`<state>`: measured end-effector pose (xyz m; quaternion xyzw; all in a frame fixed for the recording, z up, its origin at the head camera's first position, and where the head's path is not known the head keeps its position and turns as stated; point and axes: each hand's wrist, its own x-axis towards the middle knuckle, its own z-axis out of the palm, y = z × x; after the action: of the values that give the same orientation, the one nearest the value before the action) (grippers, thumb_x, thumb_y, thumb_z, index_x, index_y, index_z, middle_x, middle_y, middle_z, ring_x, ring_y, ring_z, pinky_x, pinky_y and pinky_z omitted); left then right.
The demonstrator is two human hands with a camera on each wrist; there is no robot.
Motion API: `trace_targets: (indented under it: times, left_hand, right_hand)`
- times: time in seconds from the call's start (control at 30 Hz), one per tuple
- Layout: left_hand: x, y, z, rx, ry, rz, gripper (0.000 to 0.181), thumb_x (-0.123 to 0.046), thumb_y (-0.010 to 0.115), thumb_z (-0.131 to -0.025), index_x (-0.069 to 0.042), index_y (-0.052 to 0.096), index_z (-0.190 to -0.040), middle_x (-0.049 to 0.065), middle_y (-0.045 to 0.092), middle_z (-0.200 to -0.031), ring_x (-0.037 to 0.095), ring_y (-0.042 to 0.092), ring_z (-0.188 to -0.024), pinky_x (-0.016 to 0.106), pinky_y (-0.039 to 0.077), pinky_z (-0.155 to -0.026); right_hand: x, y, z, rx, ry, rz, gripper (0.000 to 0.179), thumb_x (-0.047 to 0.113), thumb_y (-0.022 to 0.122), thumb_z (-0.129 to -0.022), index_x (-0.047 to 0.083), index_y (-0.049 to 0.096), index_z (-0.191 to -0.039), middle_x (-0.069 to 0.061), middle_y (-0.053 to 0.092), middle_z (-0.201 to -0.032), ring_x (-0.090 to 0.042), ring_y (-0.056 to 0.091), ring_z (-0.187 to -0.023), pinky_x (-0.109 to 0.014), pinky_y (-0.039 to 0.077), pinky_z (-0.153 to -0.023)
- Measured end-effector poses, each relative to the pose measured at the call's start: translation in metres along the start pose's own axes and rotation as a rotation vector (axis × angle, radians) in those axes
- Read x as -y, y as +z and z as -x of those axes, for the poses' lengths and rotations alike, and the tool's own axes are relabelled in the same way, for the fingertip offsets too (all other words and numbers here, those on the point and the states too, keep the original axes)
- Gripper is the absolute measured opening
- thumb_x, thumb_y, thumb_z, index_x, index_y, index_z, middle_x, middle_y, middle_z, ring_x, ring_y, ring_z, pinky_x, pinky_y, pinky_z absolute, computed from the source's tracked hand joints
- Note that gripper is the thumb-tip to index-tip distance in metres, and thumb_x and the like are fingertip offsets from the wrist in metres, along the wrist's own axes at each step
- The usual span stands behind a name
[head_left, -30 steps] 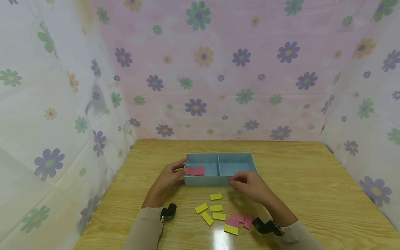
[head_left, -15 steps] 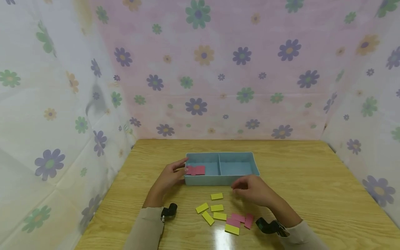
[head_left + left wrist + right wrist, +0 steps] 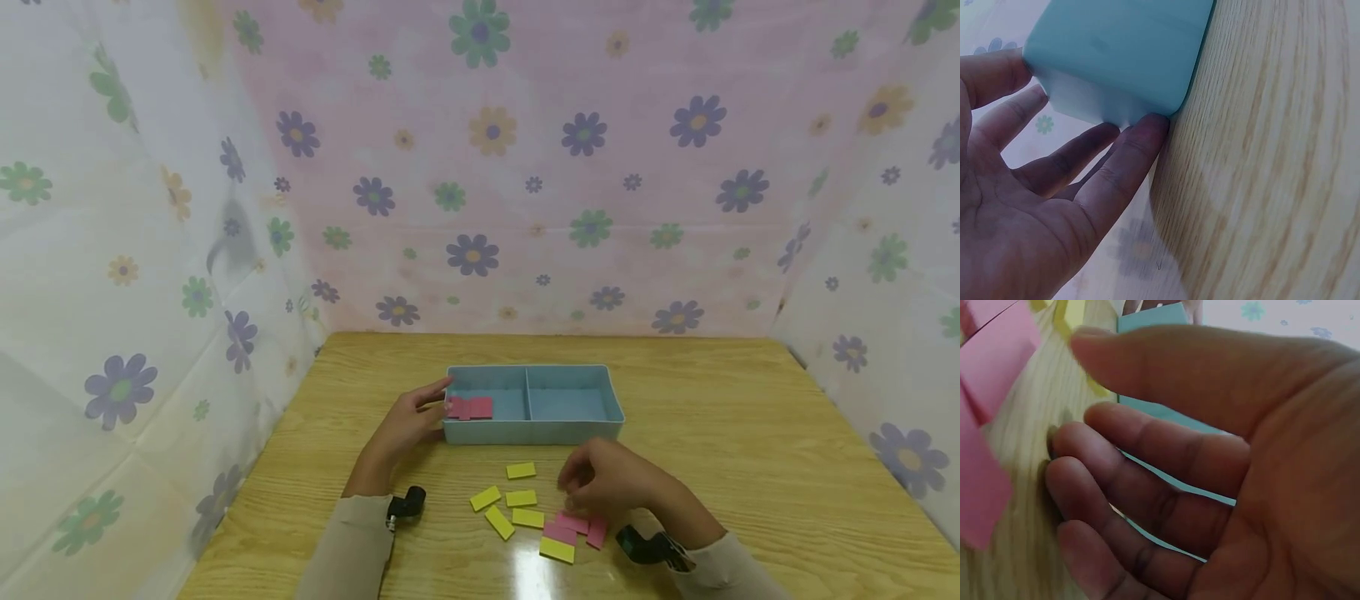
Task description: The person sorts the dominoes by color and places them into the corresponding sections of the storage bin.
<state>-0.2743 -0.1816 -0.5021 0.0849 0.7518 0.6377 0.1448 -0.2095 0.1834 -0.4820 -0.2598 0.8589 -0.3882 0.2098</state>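
Note:
A light blue box (image 3: 536,432) with two compartments stands on the table. Several pink tiles (image 3: 480,407) lie in its left compartment; the right compartment holds none. My left hand (image 3: 405,421) rests against the box's left end, its fingertips touching the wall (image 3: 1116,56) in the left wrist view. My right hand (image 3: 615,479) hovers in front of the box, just behind a small cluster of pink tiles (image 3: 560,533). In the right wrist view its fingers are loosely bent, nothing between them, and a pink tile (image 3: 1000,359) lies beside the fingertips.
Several yellow tiles (image 3: 527,518) are scattered on the wooden table (image 3: 705,400) between the hands, one of them against the pink cluster. Flower-patterned cloth (image 3: 495,192) hangs behind the table and at both sides.
My right hand has drawn back from the box's front wall toward the pink tiles on the table. The left hand stays at the box's end.

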Motion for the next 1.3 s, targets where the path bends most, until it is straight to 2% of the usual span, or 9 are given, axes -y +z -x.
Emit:
trace_targets:
  times: [0.13, 0.33, 0.63, 1.1, 1.3]
  left_hand:
    - [-0.001, 0.001, 0.0, -0.011, 0.003, -0.009, 0.055, -0.018, 0.06, -0.107, -0.023, 0.043, -0.16, 0.021, 0.039, -0.162, 0.041, 0.045, -0.145, 0.052, 0.056, -0.102]
    - [-0.003, 0.002, 0.0, -0.019, 0.008, -0.02, 0.056, -0.018, 0.06, -0.106, -0.023, 0.044, -0.159, 0.021, 0.041, -0.16, 0.04, 0.048, -0.143, 0.052, 0.057, -0.101]
    - [-0.002, 0.002, 0.0, -0.022, 0.008, -0.031, 0.056, -0.018, 0.061, -0.106, -0.023, 0.044, -0.159, 0.021, 0.041, -0.16, 0.041, 0.047, -0.143, 0.052, 0.057, -0.101]
    - [-0.001, 0.001, 0.0, -0.032, 0.01, -0.044, 0.055, -0.02, 0.061, -0.106, -0.024, 0.045, -0.159, 0.02, 0.042, -0.16, 0.04, 0.046, -0.144, 0.051, 0.056, -0.102]
    - [0.0, 0.002, 0.0, -0.038, 0.021, -0.063, 0.055, -0.021, 0.062, -0.106, -0.023, 0.046, -0.158, 0.02, 0.043, -0.16, 0.041, 0.047, -0.144, 0.051, 0.057, -0.101]
  right_hand:
    - [-0.003, 0.001, 0.004, 0.006, 0.019, 0.001, 0.018, 0.017, 0.088, -0.08, 0.012, 0.079, -0.094, 0.004, 0.071, -0.084, -0.014, 0.065, -0.078, -0.026, 0.055, -0.066]
    - [-0.009, 0.008, 0.009, -0.001, 0.038, -0.01, 0.025, 0.027, 0.094, -0.076, 0.014, 0.078, -0.09, 0.004, 0.07, -0.08, -0.012, 0.064, -0.073, -0.026, 0.055, -0.064]
    - [0.002, 0.022, 0.009, -0.048, 0.024, 0.117, 0.03, 0.036, 0.096, -0.07, 0.021, 0.073, -0.083, 0.01, 0.066, -0.077, -0.007, 0.059, -0.069, -0.025, 0.052, -0.062]
    - [-0.002, 0.015, 0.007, -0.131, 0.121, 0.156, 0.02, 0.027, 0.094, -0.074, 0.021, 0.076, -0.08, 0.009, 0.067, -0.076, -0.012, 0.059, -0.073, -0.027, 0.05, -0.061]
    - [-0.005, 0.012, 0.006, -0.182, 0.164, 0.126, 0.021, 0.024, 0.094, -0.074, 0.017, 0.077, -0.084, 0.005, 0.066, -0.076, -0.016, 0.058, -0.073, -0.029, 0.049, -0.06]
